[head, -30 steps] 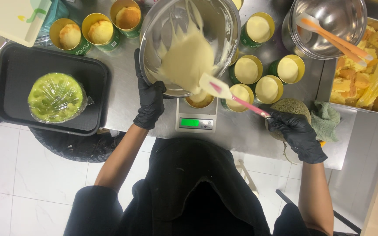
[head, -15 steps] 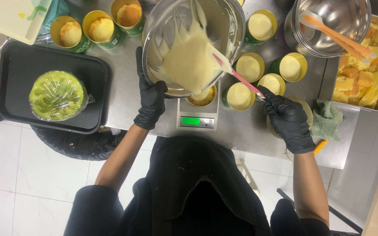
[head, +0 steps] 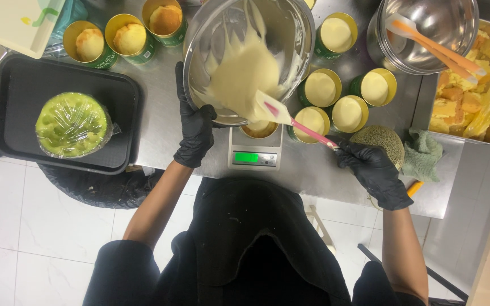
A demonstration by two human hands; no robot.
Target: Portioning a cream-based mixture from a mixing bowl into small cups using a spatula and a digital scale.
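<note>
- Left hand [head: 195, 129], black-gloved, fingers closed over the near rim of a steel mixing bowl [head: 290, 34], holding it tipped toward the person above the bench.
- Right hand [head: 373, 170], also black-gloved, closed around the pink handle of a spatula [head: 290, 118].
- Pale yellow batter [head: 242, 73] clings inside the tilted bowl and runs toward its lower rim.
- Spatula: white blade at the bowl's lower rim, touching the batter; long axis runs from the right hand up and to the left, blade end pointing into the bowl.
- Below the rim, a gold-lined cup [head: 259, 129] stands on a small digital scale [head: 254, 154] with a lit green display.
- Bench [head: 160, 107] is stainless steel; floor below is white tile.
- Filled cups [head: 321, 88] cluster right of the bowl; three more sit at upper left.
- Black tray [head: 18, 90] at left carries a green, film-wrapped moulded item [head: 72, 123].
- Netted melon [head: 389, 139] and green cloth [head: 423, 153] lie just beside the right hand.
</note>
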